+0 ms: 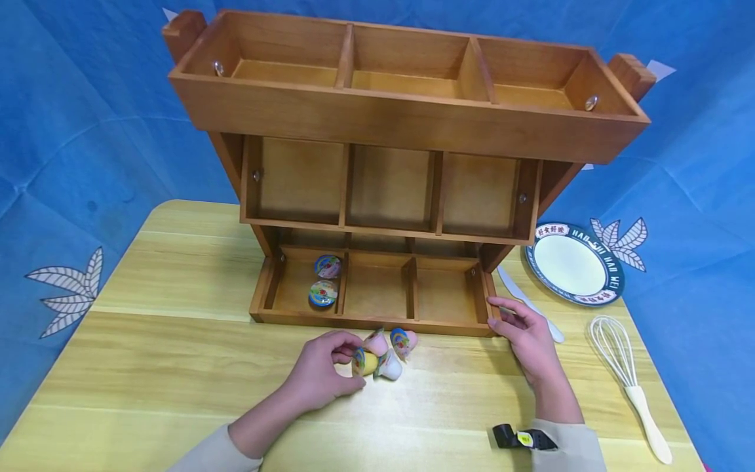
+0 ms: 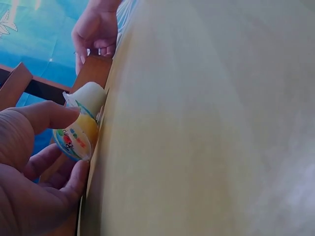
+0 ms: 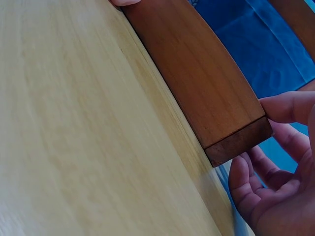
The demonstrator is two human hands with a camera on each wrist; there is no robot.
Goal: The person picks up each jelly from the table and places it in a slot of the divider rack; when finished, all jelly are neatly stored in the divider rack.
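My left hand (image 1: 321, 367) is on the table, its thumb and fingers curled around a yellow jelly cup (image 1: 369, 362) at the lid's rim. Beside that cup lie a white jelly cup (image 1: 390, 367) and two pink ones, tipped over in front of the wooden rack (image 1: 377, 321). In the left wrist view, the yellow cup's printed lid (image 2: 74, 142) faces the palm. My right hand (image 1: 525, 334) holds the front right corner of the rack's bottom tray (image 3: 197, 73), thumb and fingers at its end. Two jelly cups (image 1: 323, 294) sit in the bottom tray's left compartment.
The rack's upper tray (image 1: 407, 111) and middle tray (image 1: 389, 229) each have three compartments and overhang the bottom one. Right of the rack are a knife (image 1: 525, 298), a round plate (image 1: 571, 262) and a whisk (image 1: 628, 380). A black strap (image 1: 525, 438) circles the right wrist.
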